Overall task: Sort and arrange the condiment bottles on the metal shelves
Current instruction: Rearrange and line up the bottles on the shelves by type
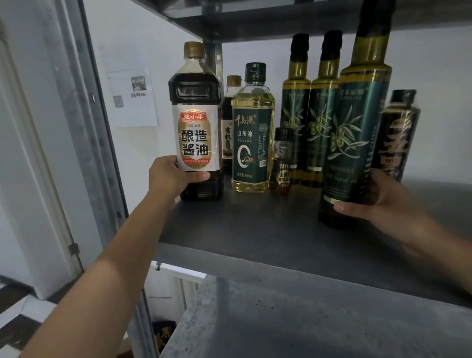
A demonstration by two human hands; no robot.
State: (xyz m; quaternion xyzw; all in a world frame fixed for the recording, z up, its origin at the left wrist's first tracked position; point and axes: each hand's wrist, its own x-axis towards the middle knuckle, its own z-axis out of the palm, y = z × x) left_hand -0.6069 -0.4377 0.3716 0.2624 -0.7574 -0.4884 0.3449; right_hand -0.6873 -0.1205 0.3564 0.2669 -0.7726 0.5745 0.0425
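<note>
My left hand [170, 175] grips the lower part of a dark soy sauce bottle [196, 120] with a white label, standing at the left end of the metal shelf [260, 227]. My right hand [381, 199] holds the base of a tall green olive oil bottle [356, 125], which leans slightly near the shelf's front. Behind stand two more olive oil bottles [308, 109], a yellow tea oil bottle [252, 130], a small amber bottle [281, 161], a partly hidden dark bottle [231, 109] and a black bottle [396, 136] at the right.
An upper shelf [301, 9] hangs close above the bottle tops. A lower shelf [295, 328] lies below. A metal upright [108, 159] stands at the left, and a paper notice [134, 99] is stuck to the white wall.
</note>
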